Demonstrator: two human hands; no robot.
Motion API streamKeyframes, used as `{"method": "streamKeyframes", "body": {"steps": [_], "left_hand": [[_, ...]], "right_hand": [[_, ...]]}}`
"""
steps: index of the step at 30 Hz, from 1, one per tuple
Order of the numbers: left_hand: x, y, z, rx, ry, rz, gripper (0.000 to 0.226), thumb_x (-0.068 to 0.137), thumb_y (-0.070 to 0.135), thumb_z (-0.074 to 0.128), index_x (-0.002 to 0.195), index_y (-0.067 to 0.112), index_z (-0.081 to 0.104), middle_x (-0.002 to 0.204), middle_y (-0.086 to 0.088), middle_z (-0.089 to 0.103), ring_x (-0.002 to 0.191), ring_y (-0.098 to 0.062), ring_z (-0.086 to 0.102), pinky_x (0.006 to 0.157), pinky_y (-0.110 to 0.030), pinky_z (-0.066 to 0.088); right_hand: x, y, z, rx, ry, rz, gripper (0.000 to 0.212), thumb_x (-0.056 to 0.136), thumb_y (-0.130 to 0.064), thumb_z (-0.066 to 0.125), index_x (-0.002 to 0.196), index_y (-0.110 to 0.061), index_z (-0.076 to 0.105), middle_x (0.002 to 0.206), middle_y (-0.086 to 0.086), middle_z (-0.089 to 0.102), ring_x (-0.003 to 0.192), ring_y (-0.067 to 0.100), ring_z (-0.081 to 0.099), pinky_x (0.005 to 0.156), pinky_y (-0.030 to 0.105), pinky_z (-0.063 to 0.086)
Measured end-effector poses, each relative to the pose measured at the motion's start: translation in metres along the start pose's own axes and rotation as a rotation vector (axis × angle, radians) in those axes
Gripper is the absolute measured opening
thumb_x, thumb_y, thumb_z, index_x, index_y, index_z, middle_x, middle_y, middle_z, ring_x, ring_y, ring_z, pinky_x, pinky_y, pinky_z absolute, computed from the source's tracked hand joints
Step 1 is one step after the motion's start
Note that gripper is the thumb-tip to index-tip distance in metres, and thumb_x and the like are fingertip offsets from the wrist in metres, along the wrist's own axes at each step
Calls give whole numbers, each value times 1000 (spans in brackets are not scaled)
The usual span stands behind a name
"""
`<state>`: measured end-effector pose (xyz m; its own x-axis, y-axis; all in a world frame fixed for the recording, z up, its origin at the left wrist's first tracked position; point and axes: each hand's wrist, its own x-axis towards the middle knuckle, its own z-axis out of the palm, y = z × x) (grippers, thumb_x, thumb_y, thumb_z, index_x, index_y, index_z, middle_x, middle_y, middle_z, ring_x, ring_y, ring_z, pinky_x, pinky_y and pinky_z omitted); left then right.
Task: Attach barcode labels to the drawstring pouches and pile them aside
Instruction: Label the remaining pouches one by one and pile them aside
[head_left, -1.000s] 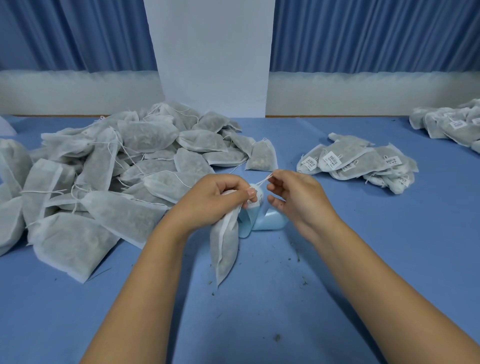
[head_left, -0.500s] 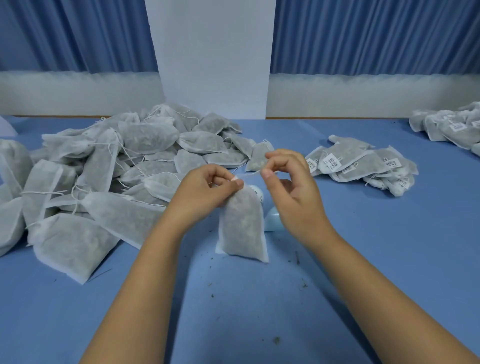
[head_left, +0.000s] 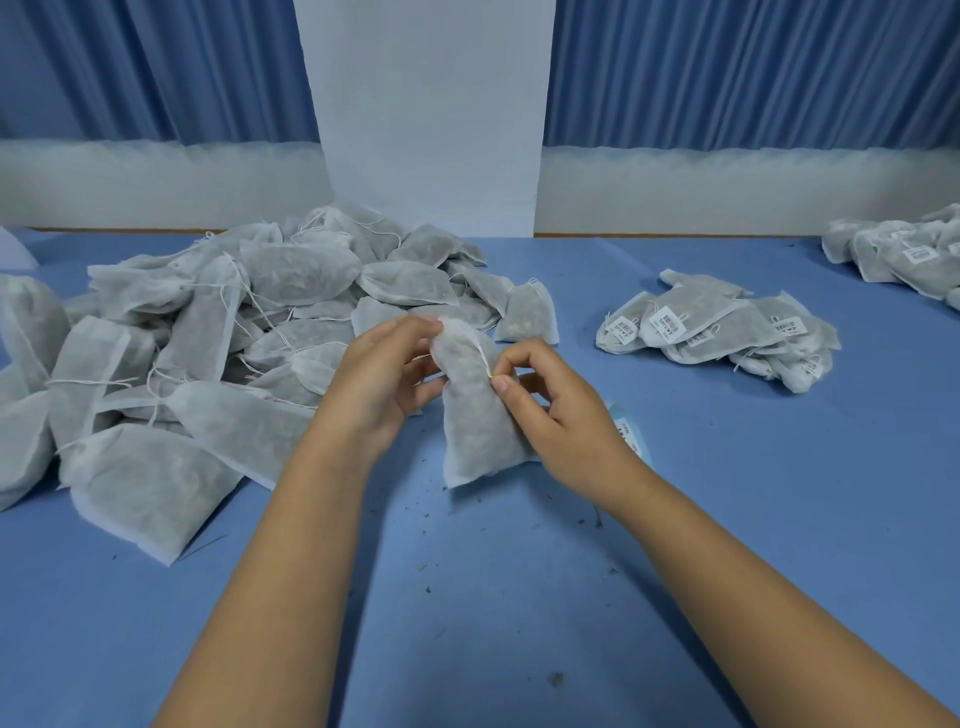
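Centrally, the left hand (head_left: 382, 376) is gripping the gathered top of a drawstring pouch (head_left: 475, 421), its fingers curled round the neck, while the right hand (head_left: 553, 410) is pinching the white drawstring (head_left: 480, 356) between thumb and forefinger. The pouch is standing upright on the blue table (head_left: 519, 597), between both hands. To the left, unlabelled pouches (head_left: 208, 332) are lying heaped; a labelled pile (head_left: 717, 332) is sitting well apart on the right.

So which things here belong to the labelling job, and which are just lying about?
Job: grey-white fabric drawstring pouch held by left hand and right hand; heap of unlabelled pouches; pile of barcode-labelled pouches; pale-blue label strip.
Lying about: dark crumbs on blue table; white panel.
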<state>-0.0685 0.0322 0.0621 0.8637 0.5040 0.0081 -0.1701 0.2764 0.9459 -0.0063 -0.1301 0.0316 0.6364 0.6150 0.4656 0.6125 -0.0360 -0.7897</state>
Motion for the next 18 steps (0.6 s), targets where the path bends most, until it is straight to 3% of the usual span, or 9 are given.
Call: {"method": "streamKeyframes", "body": {"steps": [1,3,6,9,12,15,18], "left_hand": [[0,0,-1,29,-33,-1,9,92,19,66,85,13,69,77,-3,71,68,-14,66,62,-25,56],[-2,-3,-3,202,-106,6,28,86,36,72,98,11,71,90,-1,74,79,-13,71,68,-25,56],[-4,-7,-2,425,-166,-25,31,83,40,75,95,11,76,91,-4,78,84,-13,74,68,-24,58],[-1,-8,-3,452,-88,-62,23,86,29,74,89,6,75,84,-6,77,78,-15,73,68,-26,61],[7,-4,-15,456,32,-131,14,82,29,74,84,15,72,77,2,74,76,-16,70,67,-28,56],[12,0,-29,419,142,-237,36,61,40,67,89,17,67,92,-4,68,88,-24,63,80,-35,48],[14,-2,-38,398,145,-325,41,60,39,64,93,15,64,96,-7,61,90,-25,58,83,-37,45]], "right_hand": [[0,1,0,-4,22,-1,12,100,-17,53,91,-26,54,93,-18,57,91,8,57,77,15,41],[0,2,1,11,63,-5,14,99,-16,54,90,-26,54,92,-17,56,94,14,56,76,19,43],[0,3,2,9,84,-17,16,98,-14,57,89,-27,55,98,-16,55,98,17,57,78,24,46],[1,5,1,29,77,34,15,95,-17,62,86,-29,59,104,-17,58,100,6,59,79,18,48],[4,12,-1,8,167,133,16,93,-16,62,85,-29,60,104,-8,63,93,2,61,77,15,46],[5,20,-3,-171,177,206,9,89,-11,63,85,-18,63,94,-2,66,82,8,59,72,14,42],[1,25,3,-339,42,191,7,88,-19,65,81,-16,66,82,-4,63,73,5,55,70,18,41]]}}
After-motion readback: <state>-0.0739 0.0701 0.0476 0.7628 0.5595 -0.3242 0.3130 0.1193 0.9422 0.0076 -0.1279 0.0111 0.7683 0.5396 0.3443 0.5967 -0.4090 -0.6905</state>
